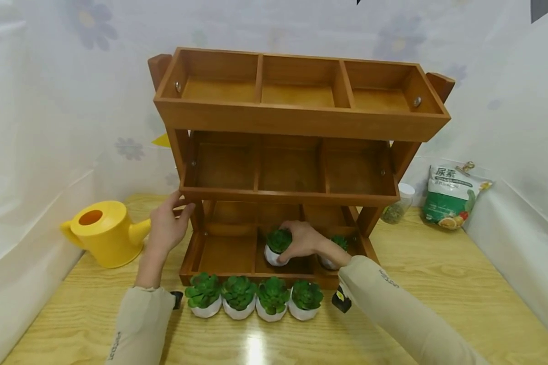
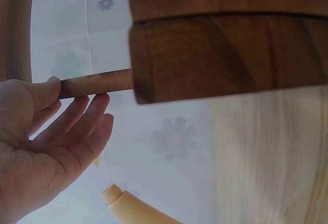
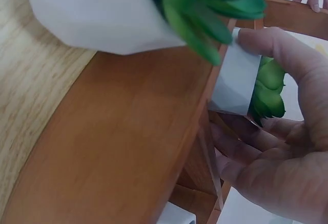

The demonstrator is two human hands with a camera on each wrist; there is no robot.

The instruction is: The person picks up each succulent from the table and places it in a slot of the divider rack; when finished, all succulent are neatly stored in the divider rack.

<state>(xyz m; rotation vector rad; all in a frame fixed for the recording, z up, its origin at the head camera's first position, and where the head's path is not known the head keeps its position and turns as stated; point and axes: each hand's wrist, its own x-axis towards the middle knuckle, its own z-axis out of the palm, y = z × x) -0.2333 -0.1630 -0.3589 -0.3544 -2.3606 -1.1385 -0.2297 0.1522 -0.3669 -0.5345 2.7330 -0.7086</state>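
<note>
A potted succulent (image 1: 277, 242) is in the middle compartment of the wooden plant rack's (image 1: 297, 120) bottom tier; whether its white pot touches the compartment floor, I cannot tell. The right hand (image 1: 304, 238) grasps it, thumb on one side of the pot and fingers round the other.

If the pot is let go while tilted or off the floor, it could tip against the rack's divider or front lip. The right wrist passes over a second succulent (image 1: 339, 242) in the rack's right compartment, so a low sweep might knock it. A hard pull by the left hand (image 1: 166, 226) could shift the rack.

The right arm reaches in across the rack's front from the right, hand angled down. The left arm stretches up at the rack's left side, thumb and fingers pinching its wood below the middle tier.

Four potted succulents (image 1: 239, 294) line the bench (image 1: 420, 284) before the rack; a yellow watering can (image 1: 109, 235) stands to its left, a white-lidded jar (image 1: 396, 208) and a clipped bag (image 1: 452, 197) to its right.
</note>
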